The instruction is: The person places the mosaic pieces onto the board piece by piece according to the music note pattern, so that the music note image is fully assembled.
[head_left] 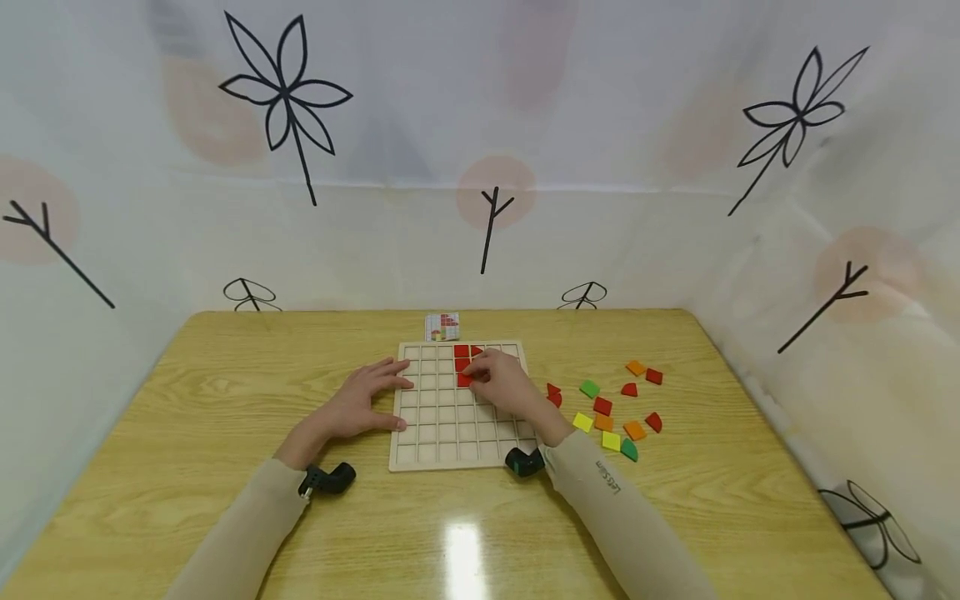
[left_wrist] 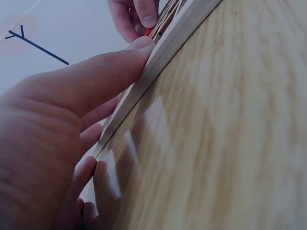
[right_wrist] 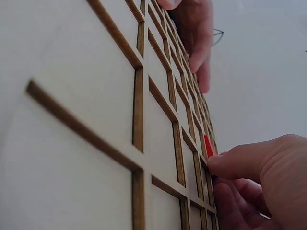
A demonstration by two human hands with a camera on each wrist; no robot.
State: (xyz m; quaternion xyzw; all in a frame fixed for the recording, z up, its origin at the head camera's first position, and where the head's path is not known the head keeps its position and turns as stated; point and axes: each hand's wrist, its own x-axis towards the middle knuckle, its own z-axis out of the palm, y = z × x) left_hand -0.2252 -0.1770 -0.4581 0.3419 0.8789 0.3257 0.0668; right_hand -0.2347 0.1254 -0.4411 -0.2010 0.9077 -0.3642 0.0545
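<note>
A wooden grid board (head_left: 427, 454) lies on the table. My left hand (head_left: 363, 400) rests at its left edge, fingers spread, thumb and fingertips touching the frame. In the left wrist view, the thumb (left_wrist: 110, 72) lies along the board's pale side. My right hand (head_left: 506, 383) is over the board's upper middle, thumb and fingers pinching a red tile (head_left: 464, 380) at a cell. From the right wrist view, a red edge (right_wrist: 209, 146) shows beside that thumb; the fingertips behind are partly hidden. Above it in the same column sits a red square tile (head_left: 461, 352), with a red pointed tile (head_left: 476, 351) beside it.
A small pattern card (head_left: 442, 327) lies beyond the board's far edge. Right of the board, loose tiles are scattered: a green tile (head_left: 589, 389), a yellow tile (head_left: 582, 422), an orange tile (head_left: 634, 430), a red quarter-round tile (head_left: 654, 422) and several others.
</note>
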